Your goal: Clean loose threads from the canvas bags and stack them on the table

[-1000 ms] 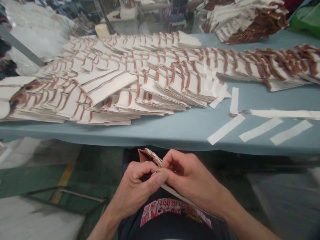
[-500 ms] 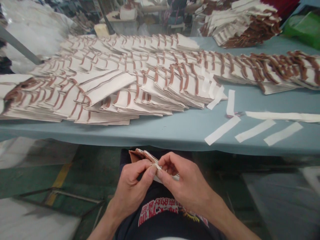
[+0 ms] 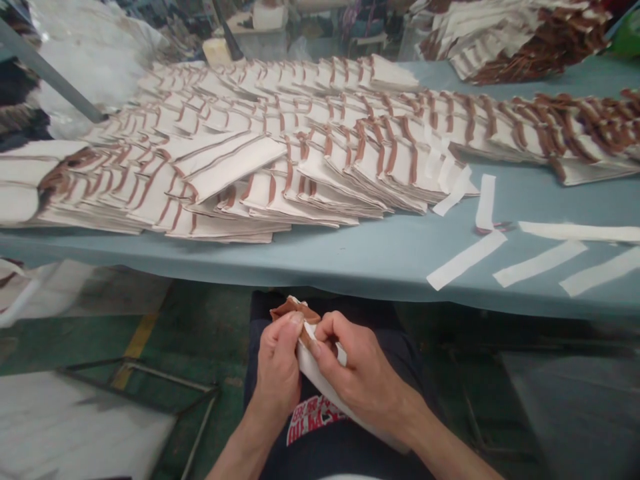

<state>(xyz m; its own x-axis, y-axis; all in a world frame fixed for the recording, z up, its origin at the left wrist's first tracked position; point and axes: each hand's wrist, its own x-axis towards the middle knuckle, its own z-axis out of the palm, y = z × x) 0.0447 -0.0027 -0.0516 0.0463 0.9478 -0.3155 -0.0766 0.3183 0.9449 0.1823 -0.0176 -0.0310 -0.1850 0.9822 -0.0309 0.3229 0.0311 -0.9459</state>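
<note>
Above my lap I hold a white fabric piece with brown trim [image 3: 320,370], its brown end pointing away from me. My left hand [image 3: 279,363] is closed, thumb and fingers pinching the piece near the brown end. My right hand [image 3: 357,367] is closed too, thumb and forefinger gripping the cloth's edge just to the right. Part of the piece runs back under my right hand and wrist, where it is hidden. Just beyond, on the table [image 3: 320,267], lie overlapping rows of similar white pieces with brown edging [image 3: 310,180].
White strips [image 3: 467,260] lie on the table's right side, one over a small dark-red object [image 3: 493,228]. A stack of brown and white pieces [image 3: 525,40] sits at the back right. Clear plastic bags [image 3: 90,53] fill the back left. A metal frame [image 3: 165,375] stands on the floor.
My hands have moved slightly apart, and the held piece is turned so that more of its white length shows. My left thumb now lies on top. The view has shifted a little.
</note>
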